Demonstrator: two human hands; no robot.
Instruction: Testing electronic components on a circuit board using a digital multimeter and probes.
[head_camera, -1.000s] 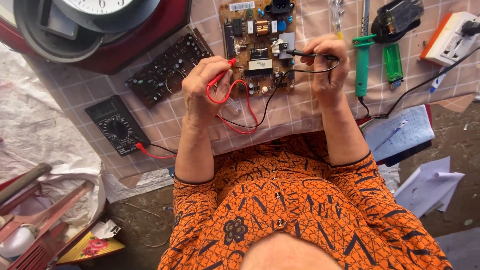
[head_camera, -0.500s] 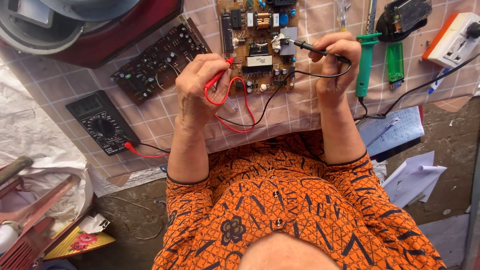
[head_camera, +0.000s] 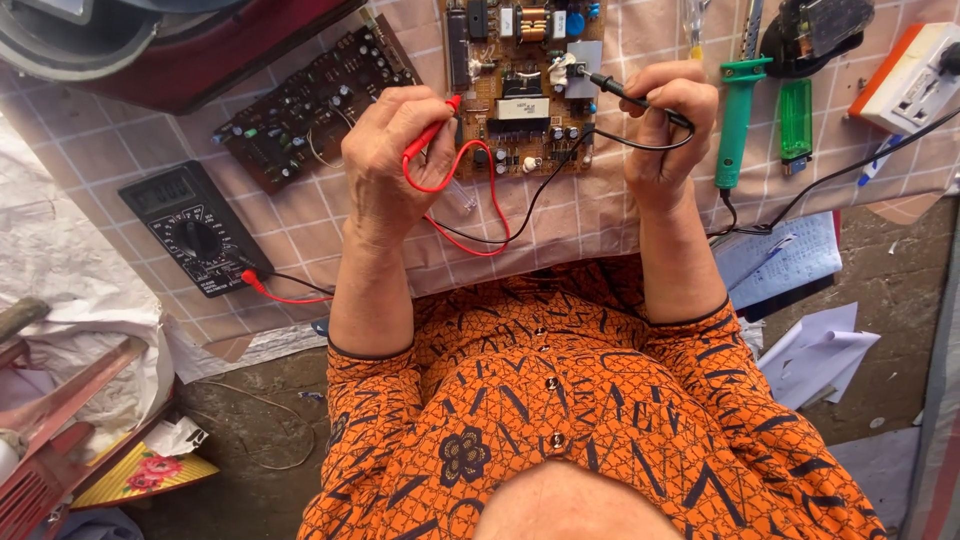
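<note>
Left hand (head_camera: 385, 165) fingers pinch red probe (head_camera: 432, 133); right hand (head_camera: 665, 130) fingers pinch black probe (head_camera: 625, 92) on circuit board (head_camera: 520, 100).

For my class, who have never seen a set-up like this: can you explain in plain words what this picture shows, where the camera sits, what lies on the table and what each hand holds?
The single picture comes from a camera worn on the person's head, looking straight down, so the orange patterned shirt fills the bottom. There is no machine, only two bare hands. The left hand holds a red test probe and the right hand a black test probe, both touching a brown circuit board. Their wires seem to lead to a black meter with a dial at the left. On the checked tablecloth also lie a darker circuit board and a green-handled tool.
</note>
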